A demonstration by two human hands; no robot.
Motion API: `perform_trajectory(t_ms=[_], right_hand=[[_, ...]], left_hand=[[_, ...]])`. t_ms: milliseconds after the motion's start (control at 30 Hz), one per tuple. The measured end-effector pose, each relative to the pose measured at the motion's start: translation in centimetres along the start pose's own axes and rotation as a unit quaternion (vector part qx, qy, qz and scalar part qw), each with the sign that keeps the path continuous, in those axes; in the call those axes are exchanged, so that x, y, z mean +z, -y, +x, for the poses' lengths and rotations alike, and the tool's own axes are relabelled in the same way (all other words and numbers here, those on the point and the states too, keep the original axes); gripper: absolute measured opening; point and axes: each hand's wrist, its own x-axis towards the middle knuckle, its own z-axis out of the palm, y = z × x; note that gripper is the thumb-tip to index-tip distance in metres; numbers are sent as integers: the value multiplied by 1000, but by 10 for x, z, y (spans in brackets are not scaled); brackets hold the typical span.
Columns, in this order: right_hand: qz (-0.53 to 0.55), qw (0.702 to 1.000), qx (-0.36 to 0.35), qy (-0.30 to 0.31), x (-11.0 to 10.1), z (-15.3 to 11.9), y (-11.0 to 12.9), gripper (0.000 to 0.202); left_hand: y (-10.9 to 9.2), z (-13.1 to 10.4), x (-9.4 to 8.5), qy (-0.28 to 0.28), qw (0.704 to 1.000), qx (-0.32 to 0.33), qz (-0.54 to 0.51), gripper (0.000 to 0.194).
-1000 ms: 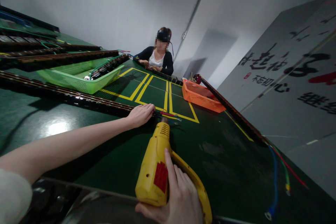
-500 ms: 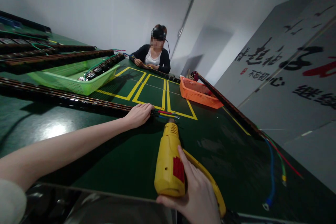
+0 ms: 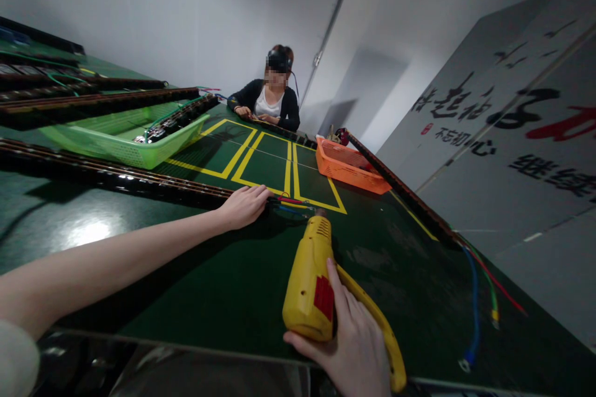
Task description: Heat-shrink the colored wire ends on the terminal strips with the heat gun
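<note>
My right hand (image 3: 356, 335) is wrapped round a yellow heat gun (image 3: 308, 285) with a red label. The gun's metal nozzle points away from me, at the lugged ends of a short bundle of wires (image 3: 295, 202), red, yellow and blue. Those wires come out of the end of a long dark bar-shaped assembly (image 3: 116, 181) lying across the table from the left. My left hand (image 3: 245, 206) grips the assembly's right end, fingers curled over it, though the fingertips are partly hidden.
A green basket (image 3: 161, 155) holding another assembly stands at the left, near several more long bars (image 3: 102, 104). An orange basket (image 3: 351, 177) is at the back right, beside a bar with hanging blue, green and red cables (image 3: 475, 310). A person (image 3: 270, 99) sits at the far edge.
The heat gun has shifted slightly right, so its nozzle sits nearer the wires' lugged tips. My left hand stays on the assembly's end. The view has turned a little.
</note>
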Motion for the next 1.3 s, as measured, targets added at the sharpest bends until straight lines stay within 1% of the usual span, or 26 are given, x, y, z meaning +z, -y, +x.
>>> perform_trajectory(t_ms=[100, 233, 333, 400, 567, 700, 800, 867, 1000, 1167, 1300], right_hand=[[-4, 1000, -8, 2, 2, 1, 6, 115], [17, 1000, -7, 20, 5, 4, 22, 118], [42, 999, -26, 9, 8, 7, 37, 121], [57, 998, -26, 0, 10, 8, 46, 119], [63, 998, -30, -3, 10, 8, 54, 114], [69, 997, -24, 9, 8, 8, 53, 115], [79, 996, -35, 20, 7, 9, 49, 112], [76, 996, -35, 24, 6, 10, 44, 112], [56, 998, -25, 30, 2, 11, 32, 120], [45, 999, -4, 26, 1, 10, 17, 119], [38, 999, -3, 28, 2, 9, 10, 118]], left_hand=[[-1, 0, 0, 0, 1000, -1, -2, 28], [-2, 1, -1, 3, 1000, 6, -8, 30], [-2, 1, -2, 6, 1000, 5, -17, 31], [-2, 1, -2, 12, 1000, 3, -19, 32], [-3, 1, -4, 22, 1000, 0, -22, 32], [-3, 1, -5, 22, 1000, 3, -19, 34], [-2, 0, -3, 18, 1000, 9, -14, 34], [-1, 0, -2, 16, 1000, 13, -16, 34], [0, 0, -1, 16, 999, 12, -25, 34], [0, 0, 0, 14, 999, 11, -26, 34], [1, 0, 1, 12, 1000, 16, -17, 34]])
